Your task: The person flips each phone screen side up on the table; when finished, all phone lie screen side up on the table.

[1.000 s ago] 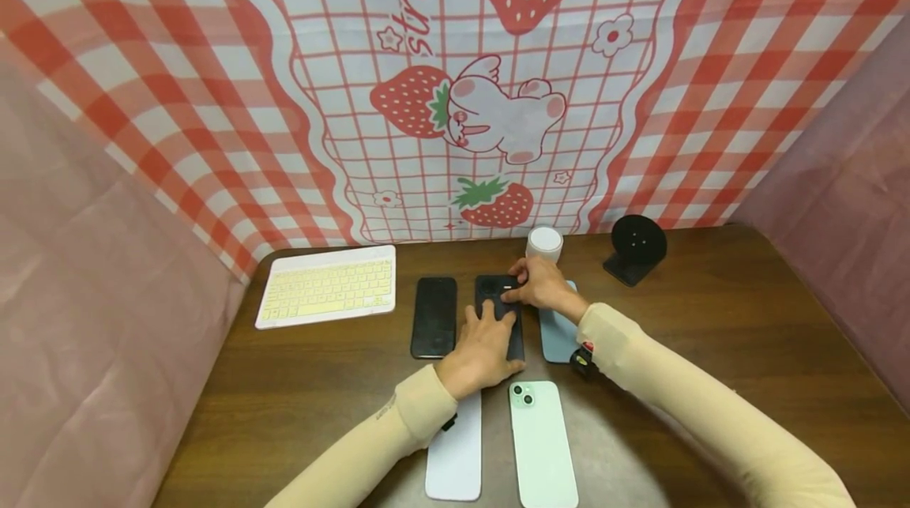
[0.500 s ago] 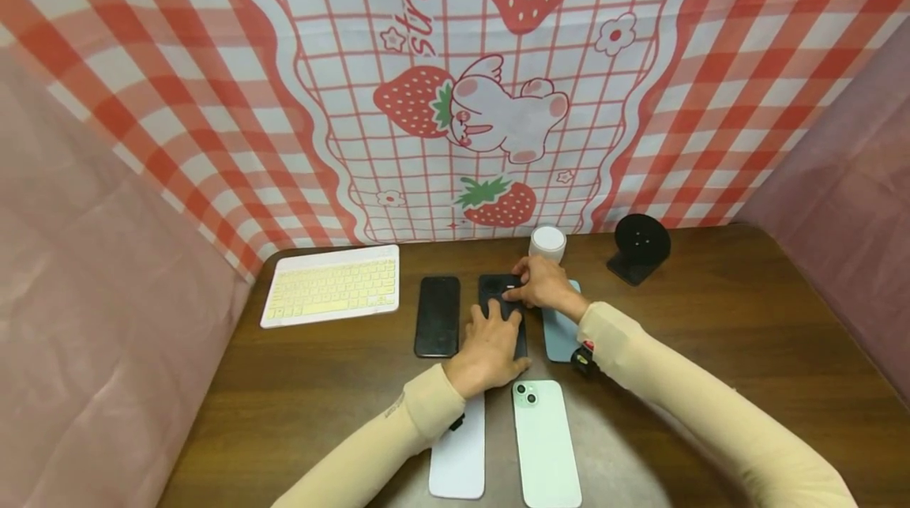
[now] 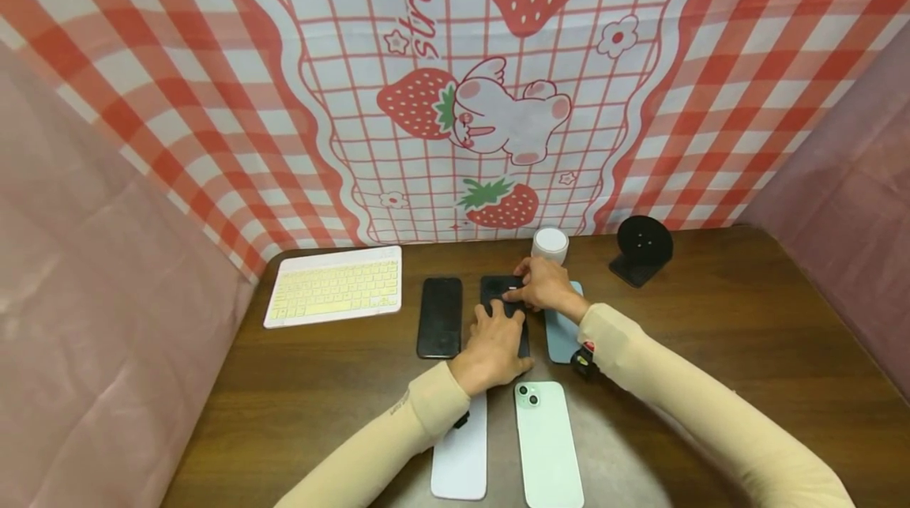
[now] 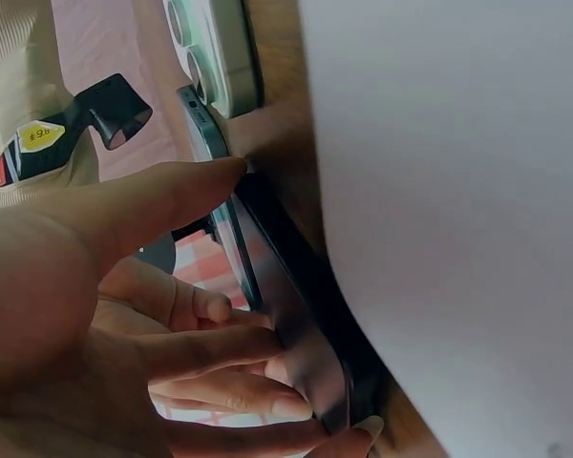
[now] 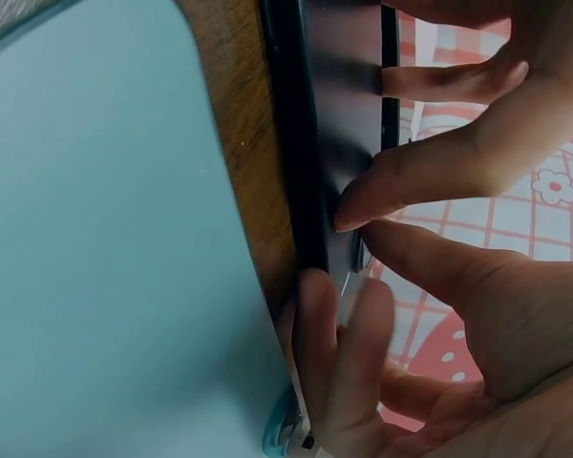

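A black phone (image 3: pixel 495 287) lies back up on the table, its round camera area toward the far end. My left hand (image 3: pixel 490 346) is spread over its lower half, fingertips on the back. In the left wrist view my thumb touches one edge of the phone (image 4: pixel 296 343) and a fingertip the opposite edge. My right hand (image 3: pixel 547 287) pinches the far right corner. A small pale sliver (image 5: pixel 349 284) shows beside its fingertips; what it is I cannot tell. Beneath the right hand and wrist lies a light-blue phone (image 3: pixel 562 336), partly hidden.
A black-screened phone (image 3: pixel 440 318) and a white keyboard (image 3: pixel 334 287) lie to the left. Nearer are a white slab (image 3: pixel 459 460) under the left forearm and a mint-green phone (image 3: pixel 549 445). A white round container (image 3: pixel 550 243) and black disc stand (image 3: pixel 643 243) are behind.
Both hands stay on the black phone almost unmoved. The whole head view has shifted slightly, so the table things appear a little further right.
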Tool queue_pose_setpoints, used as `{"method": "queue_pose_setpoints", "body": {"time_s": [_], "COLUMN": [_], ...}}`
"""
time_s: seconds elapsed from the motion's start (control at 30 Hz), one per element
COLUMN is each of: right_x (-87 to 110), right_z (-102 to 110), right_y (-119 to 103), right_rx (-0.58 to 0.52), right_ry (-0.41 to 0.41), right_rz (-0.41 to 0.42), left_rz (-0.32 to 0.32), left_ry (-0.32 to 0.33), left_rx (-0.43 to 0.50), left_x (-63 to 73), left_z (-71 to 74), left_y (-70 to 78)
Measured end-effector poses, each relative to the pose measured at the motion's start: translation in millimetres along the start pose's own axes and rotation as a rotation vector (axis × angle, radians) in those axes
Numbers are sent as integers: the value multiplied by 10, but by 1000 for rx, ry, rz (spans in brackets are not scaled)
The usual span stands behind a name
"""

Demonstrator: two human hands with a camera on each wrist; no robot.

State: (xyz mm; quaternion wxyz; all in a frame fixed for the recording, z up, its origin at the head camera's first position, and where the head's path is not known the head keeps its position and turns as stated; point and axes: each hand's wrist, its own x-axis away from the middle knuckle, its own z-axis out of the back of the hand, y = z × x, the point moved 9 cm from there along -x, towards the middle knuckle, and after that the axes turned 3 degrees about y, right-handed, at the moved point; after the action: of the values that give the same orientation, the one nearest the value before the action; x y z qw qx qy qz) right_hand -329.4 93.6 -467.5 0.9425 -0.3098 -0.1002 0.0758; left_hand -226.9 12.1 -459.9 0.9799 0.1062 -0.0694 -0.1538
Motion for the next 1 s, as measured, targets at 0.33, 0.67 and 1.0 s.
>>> {"method": "queue_pose_setpoints", "body": {"time_s": [0.33,0.67,1.0], "right_x": [-13,-32,-38], "right_z": [-16,-26,-59], "right_y": [26,-15,-6], "right_rx": [25,56,2], "right_ry": [16,27,-10], "right_rz": [-11,4,8], "left_rz": [12,23,9], "left_ry": [-6,-3,-16], "left_rx": [-6,40,136], "left_x": [-29,-22,12], "left_z": [-2,-3,23], "left_y": [9,-7,-47]}}
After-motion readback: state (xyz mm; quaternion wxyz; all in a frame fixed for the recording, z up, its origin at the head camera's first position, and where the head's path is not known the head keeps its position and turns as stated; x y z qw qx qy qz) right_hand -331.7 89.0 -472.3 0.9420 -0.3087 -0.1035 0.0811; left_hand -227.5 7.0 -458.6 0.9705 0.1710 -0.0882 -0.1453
